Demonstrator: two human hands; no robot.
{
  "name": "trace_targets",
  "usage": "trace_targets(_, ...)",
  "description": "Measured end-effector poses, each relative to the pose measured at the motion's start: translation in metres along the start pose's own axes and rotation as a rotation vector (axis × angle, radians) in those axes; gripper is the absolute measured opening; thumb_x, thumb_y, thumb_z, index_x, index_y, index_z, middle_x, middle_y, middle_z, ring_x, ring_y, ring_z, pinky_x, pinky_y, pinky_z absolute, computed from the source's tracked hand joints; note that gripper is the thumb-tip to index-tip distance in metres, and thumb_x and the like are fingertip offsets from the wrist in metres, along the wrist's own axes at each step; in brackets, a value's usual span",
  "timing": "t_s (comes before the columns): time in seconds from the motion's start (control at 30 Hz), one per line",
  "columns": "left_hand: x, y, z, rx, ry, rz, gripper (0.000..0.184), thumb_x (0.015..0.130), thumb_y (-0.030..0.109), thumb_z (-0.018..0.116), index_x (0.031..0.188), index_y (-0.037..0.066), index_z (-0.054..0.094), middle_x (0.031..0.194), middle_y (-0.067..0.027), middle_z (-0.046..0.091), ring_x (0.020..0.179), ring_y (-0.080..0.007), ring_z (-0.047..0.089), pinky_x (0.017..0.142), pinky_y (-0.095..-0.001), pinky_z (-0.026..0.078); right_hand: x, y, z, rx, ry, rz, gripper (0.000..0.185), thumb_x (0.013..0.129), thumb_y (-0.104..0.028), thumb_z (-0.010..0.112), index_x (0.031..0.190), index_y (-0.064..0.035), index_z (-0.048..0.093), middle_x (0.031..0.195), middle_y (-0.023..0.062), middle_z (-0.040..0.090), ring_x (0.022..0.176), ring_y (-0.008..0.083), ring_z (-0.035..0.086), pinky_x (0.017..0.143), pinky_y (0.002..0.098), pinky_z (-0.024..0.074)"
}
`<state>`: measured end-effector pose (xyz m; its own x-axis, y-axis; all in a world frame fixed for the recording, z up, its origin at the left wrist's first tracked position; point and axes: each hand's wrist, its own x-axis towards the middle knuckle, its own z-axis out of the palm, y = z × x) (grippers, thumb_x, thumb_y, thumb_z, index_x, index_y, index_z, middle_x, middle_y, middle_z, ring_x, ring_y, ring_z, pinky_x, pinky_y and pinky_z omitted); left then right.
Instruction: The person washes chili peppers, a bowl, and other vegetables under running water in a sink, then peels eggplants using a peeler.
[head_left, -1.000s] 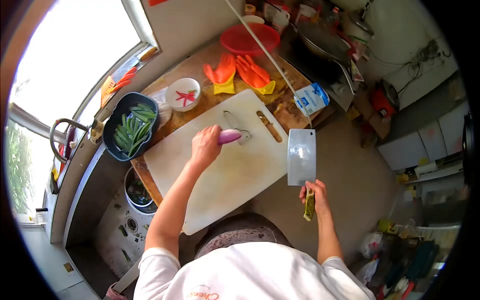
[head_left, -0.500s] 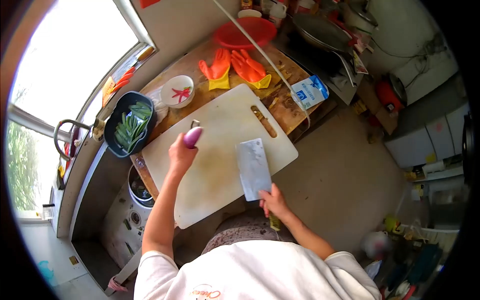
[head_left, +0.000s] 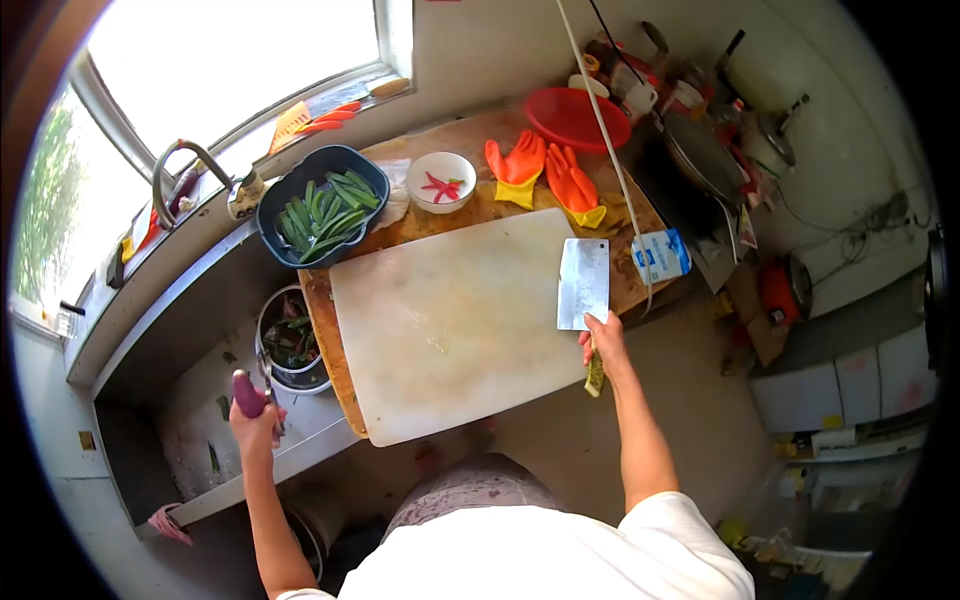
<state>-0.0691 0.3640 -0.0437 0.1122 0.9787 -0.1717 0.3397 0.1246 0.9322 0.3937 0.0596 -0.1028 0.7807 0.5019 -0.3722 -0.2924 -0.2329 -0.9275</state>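
Observation:
My left hand is closed over the sink, gripping a smooth, rounded purple vegetable whose exact kind is unclear. A slim metal tool shows beside it in the same grip; its kind is hard to make out. In my right hand is a cleaver, held by its greenish handle, the broad blade over the right part of the white cutting board. Pale flecks and stains mark the board.
A dark blue basin of cut green pods, a white bowl with red pieces, orange gloves and a red plastic basin line the back. A scrap pot stands in the sink. A white pole crosses the right side.
My left hand has moved from above the board to over the sink on the left, still holding the purple vegetable. The cleaver has shifted right and away from me. The camera view has turned.

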Motion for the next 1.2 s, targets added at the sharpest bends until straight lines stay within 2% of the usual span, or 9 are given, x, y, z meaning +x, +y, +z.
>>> trace_targets(0.23, -0.03, 0.005, 0.014, -0.046, -0.006, -0.073, 0.021, 0.074, -0.004, 0.054, 0.093, 0.005, 0.049, 0.068, -0.0056, 0.058, 0.055, -0.0131, 0.06, 0.038, -0.0214, 0.039, 0.005, 0.002, 0.038, -0.177, -0.21, 0.181, 0.025, 0.09, -0.018, 0.055, 0.099, -0.0011, 0.039, 0.059, 0.0109, 0.054, 0.034, 0.0154, 0.046, 0.028, 0.0319, 0.0394)
trace_targets(0.33, -0.03, 0.025, 0.045, -0.118, 0.009, -0.037, 0.021, 0.075, -0.005, 0.054, 0.093, 0.005, 0.049, 0.071, -0.0055, 0.058, 0.059, -0.0134, 0.061, 0.045, -0.0226, 0.044, -0.02, 0.014, 0.089, -0.299, -0.46, 0.108, 0.024, 0.089, -0.017, 0.056, 0.093, -0.0013, 0.038, 0.059, 0.0112, 0.054, 0.035, 0.0147, 0.047, 0.029, 0.0303, 0.0383)
trace_targets(0.37, -0.029, 0.029, 0.051, -0.118, -0.009, -0.028, 0.021, 0.075, -0.005, 0.054, 0.093, 0.005, 0.049, 0.072, -0.0053, 0.058, 0.06, -0.0136, 0.061, 0.047, -0.0233, 0.045, -0.025, 0.005, 0.097, -0.287, -0.538, 0.118, 0.029, 0.088, -0.019, 0.058, 0.101, 0.0002, 0.04, 0.06, 0.0105, 0.055, 0.034, 0.0136, 0.047, 0.03, 0.0285, 0.0375)
trace_targets(0.47, -0.027, 0.039, 0.057, -0.133, -0.02, 0.011, 0.021, 0.074, -0.006, 0.055, 0.091, 0.005, 0.05, 0.074, -0.0046, 0.057, 0.061, -0.0147, 0.061, 0.056, -0.026, 0.049, -0.013, -0.017, 0.076, -0.158, -0.453, 0.163, 0.027, 0.089, -0.017, 0.057, 0.102, 0.0004, 0.041, 0.06, 0.0098, 0.055, 0.034, 0.0133, 0.048, 0.03, 0.0287, 0.0395)
trace_targets(0.57, -0.032, 0.035, 0.049, -0.133, 0.052, 0.021, 0.021, 0.073, -0.007, 0.054, 0.09, 0.005, 0.05, 0.074, -0.0044, 0.057, 0.061, -0.0145, 0.061, 0.056, -0.0257, 0.049, 0.027, -0.038, 0.017, 0.001, -0.212, 0.08, 0.022, 0.089, -0.016, 0.055, 0.101, -0.0004, 0.044, 0.061, 0.0088, 0.054, 0.034, 0.0134, 0.048, 0.029, 0.0289, 0.0402)
trace_targets(0.63, -0.036, 0.03, 0.045, -0.08, 0.041, -0.033, 0.021, 0.073, -0.007, 0.054, 0.091, 0.004, 0.051, 0.074, -0.0049, 0.057, 0.06, -0.0137, 0.061, 0.053, -0.0245, 0.048, 0.079, -0.027, -0.021, -0.059, -0.258, 0.0, 0.022, 0.09, -0.017, 0.054, 0.101, -0.0013, 0.045, 0.061, 0.0089, 0.054, 0.033, 0.0134, 0.046, 0.028, 0.0289, 0.0386)
trace_targets(0.73, -0.05, 0.033, 0.048, -0.05, 0.058, -0.099, 0.022, 0.073, -0.006, 0.055, 0.092, 0.004, 0.051, 0.073, -0.0053, 0.057, 0.06, -0.0134, 0.061, 0.05, -0.0232, 0.047, 0.092, -0.044, -0.002, -0.125, -0.287, 0.037, 0.021, 0.09, -0.017, 0.054, 0.098, 0.0, 0.045, 0.059, 0.0095, 0.053, 0.032, 0.0162, 0.045, 0.027, 0.0303, 0.0366)
trace_targets(0.97, -0.054, 0.022, 0.055, -0.127, 0.113, -0.049, 0.022, 0.073, -0.006, 0.056, 0.091, 0.005, 0.051, 0.073, -0.0047, 0.057, 0.06, -0.0141, 0.062, 0.051, -0.0242, 0.048, 0.049, -0.028, 0.12, -0.485, -0.763, 0.094, 0.023, 0.089, -0.017, 0.055, 0.098, -0.0018, 0.04, 0.058, 0.0097, 0.054, 0.033, 0.0151, 0.045, 0.029, 0.0324, 0.037)
trace_targets(1.2, -0.083, 0.02, 0.021, -0.135, 0.197, -0.087, 0.02, 0.074, -0.005, 0.055, 0.09, 0.006, 0.05, 0.068, -0.0077, 0.06, 0.047, -0.0088, 0.053, 0.035, -0.0197, 0.034, 0.077, -0.049, 0.138, -0.324, -0.729, 0.129, 0.025, 0.089, -0.018, 0.055, 0.102, -0.0012, 0.041, 0.057, 0.0093, 0.053, 0.032, 0.0141, 0.045, 0.028, 0.0298, 0.0374)
